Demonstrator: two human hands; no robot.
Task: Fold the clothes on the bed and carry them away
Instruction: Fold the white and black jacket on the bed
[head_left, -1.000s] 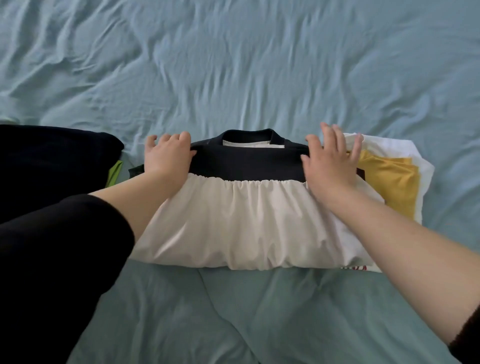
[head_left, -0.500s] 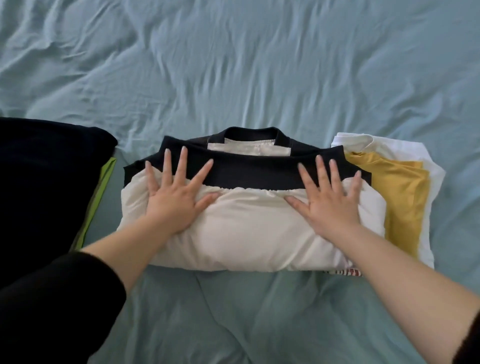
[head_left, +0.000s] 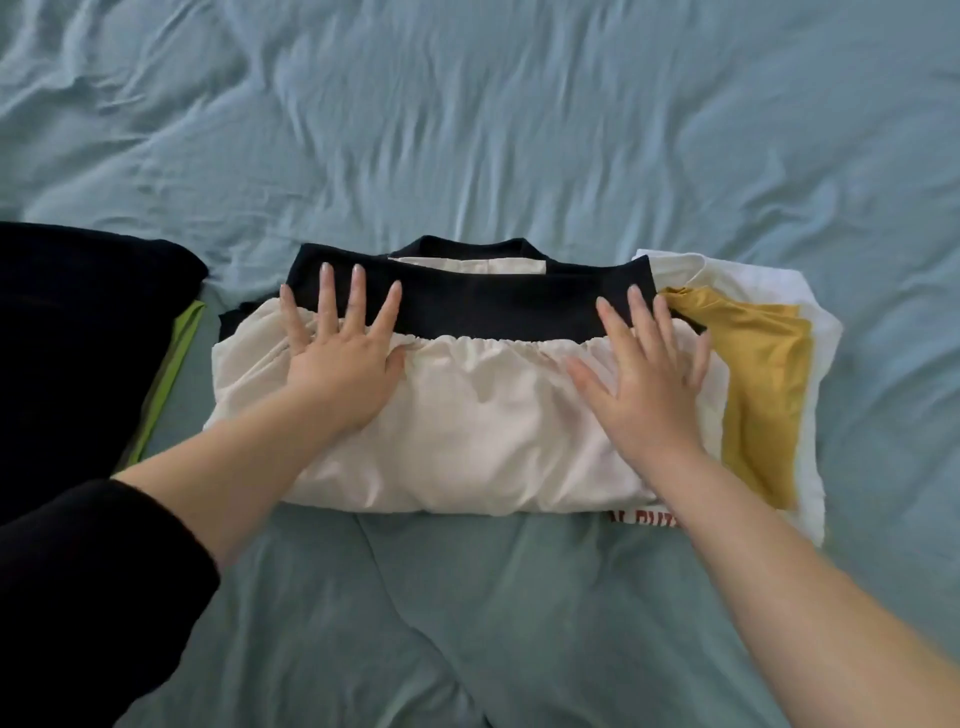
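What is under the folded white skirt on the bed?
A yellow garment and a white shirt with red letters stick out from under the skirt at the right. How far they reach beneath is covered.

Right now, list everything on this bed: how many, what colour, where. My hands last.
cream garment: one, black band, folded, centre
white T-shirt: one, red lettering, bottom of right stack
mustard garment: one, yellow, right, on the white T-shirt
black garment: one, folded, far left
lime-green garment: one, edge showing under the black garment
bed sheet: one, teal, wrinkled, beneath everything
left hand: one, flat on cream garment's left side
right hand: one, flat on its right side
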